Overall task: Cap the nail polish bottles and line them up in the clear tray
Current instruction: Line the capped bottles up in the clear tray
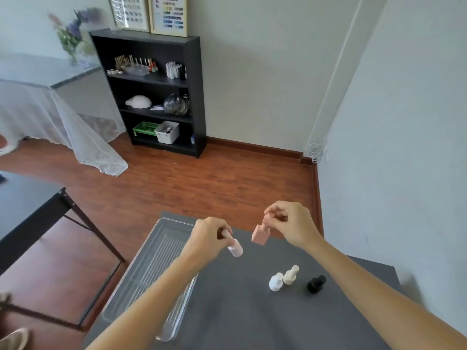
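My left hand [206,238] grips a pale pink round bottle [235,248] by its top, tilted, in the air just right of the clear tray [149,269]. My right hand [290,223] pinches the cap of a peach square bottle [260,234], which hangs tilted above the grey table [240,311]. On the table stand a white bottle [276,282], a cream bottle [290,274] touching it, and a black bottle [316,284] further right. The tray holds no bottles that I can see; my left forearm crosses over it.
The grey table's far edge lies just beyond my hands, with wooden floor behind it. A wall runs close along the right. A black table [27,210] stands to the left, and a black shelf [151,92] with bottles and bins is at the back.
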A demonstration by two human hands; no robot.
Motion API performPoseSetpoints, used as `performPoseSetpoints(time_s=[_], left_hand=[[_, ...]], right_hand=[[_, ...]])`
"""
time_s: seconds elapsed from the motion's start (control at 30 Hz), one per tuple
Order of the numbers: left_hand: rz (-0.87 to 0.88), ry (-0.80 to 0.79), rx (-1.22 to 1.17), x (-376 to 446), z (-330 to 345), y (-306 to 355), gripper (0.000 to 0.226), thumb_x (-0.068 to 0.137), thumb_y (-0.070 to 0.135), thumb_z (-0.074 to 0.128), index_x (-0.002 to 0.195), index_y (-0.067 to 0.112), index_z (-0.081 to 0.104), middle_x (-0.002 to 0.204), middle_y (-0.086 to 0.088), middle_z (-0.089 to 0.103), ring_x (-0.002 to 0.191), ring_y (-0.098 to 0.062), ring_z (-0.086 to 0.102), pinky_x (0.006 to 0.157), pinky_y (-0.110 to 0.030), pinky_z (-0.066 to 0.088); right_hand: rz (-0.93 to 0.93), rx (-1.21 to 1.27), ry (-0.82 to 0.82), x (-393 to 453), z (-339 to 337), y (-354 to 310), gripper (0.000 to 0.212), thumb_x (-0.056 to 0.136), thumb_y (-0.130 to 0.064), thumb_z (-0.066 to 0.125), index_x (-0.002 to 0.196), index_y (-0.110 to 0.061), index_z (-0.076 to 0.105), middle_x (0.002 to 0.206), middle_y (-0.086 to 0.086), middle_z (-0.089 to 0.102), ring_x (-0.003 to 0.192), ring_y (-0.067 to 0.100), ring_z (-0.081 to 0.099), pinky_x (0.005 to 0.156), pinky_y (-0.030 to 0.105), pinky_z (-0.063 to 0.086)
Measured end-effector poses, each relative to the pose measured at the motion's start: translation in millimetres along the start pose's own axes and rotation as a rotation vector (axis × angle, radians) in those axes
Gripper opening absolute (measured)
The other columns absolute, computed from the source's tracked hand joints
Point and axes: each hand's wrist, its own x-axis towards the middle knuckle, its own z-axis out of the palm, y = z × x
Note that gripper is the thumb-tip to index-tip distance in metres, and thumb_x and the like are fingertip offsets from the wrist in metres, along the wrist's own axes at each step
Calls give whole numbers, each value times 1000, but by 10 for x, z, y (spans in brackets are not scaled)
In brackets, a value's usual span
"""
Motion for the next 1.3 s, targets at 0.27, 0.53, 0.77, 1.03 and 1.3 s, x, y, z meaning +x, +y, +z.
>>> performPoseSetpoints(time_s=[0.27, 0.53, 0.77, 1.03, 1.3], left_hand=[[-104, 72, 97, 423, -800, -913, 12, 76, 8, 73, 86, 9, 78, 76, 2, 67, 71, -15, 59, 55, -20, 41], [-99, -82, 158, 818, -667, -1319, 17, 79, 10, 66, 91, 7, 78, 87, -9, 75, 76, -24, 65, 64, -32, 52], [-57, -200, 171, 957, -419, -1414, 18, 82, 6, 62, 93, 6, 76, 89, -11, 76, 80, -26, 66, 61, -29, 46], [-14, -233, 236, 1005, -255, -1427, 17, 84, 6, 63, 97, 10, 74, 91, -12, 76, 88, -32, 68, 68, -34, 52], [-8, -229, 300, 961, -214, -1373, 40, 83, 7, 70, 123, 8, 64, 110, -13, 72, 103, -33, 66, 82, -42, 55]], right_hand=[[35, 26, -45, 627, 1239, -336, 7, 77, -9, 77, 78, -13, 71, 59, -11, 71, 51, -6, 52, 62, 5, 42], [159, -81, -94, 827, 1971, -165, 9, 77, -2, 75, 83, -8, 73, 78, 8, 75, 65, 9, 60, 68, 21, 50], [192, -191, -85, 810, 2201, -19, 13, 82, 5, 63, 81, -5, 70, 79, 8, 70, 65, 11, 56, 58, 14, 40], [151, -219, -82, 787, 2254, 48, 6, 81, -1, 69, 81, -6, 65, 77, 0, 58, 69, 17, 52, 63, 25, 38], [141, -162, -56, 682, 2093, 24, 21, 85, -3, 63, 106, -4, 66, 92, 6, 62, 82, 19, 56, 73, 26, 45]])
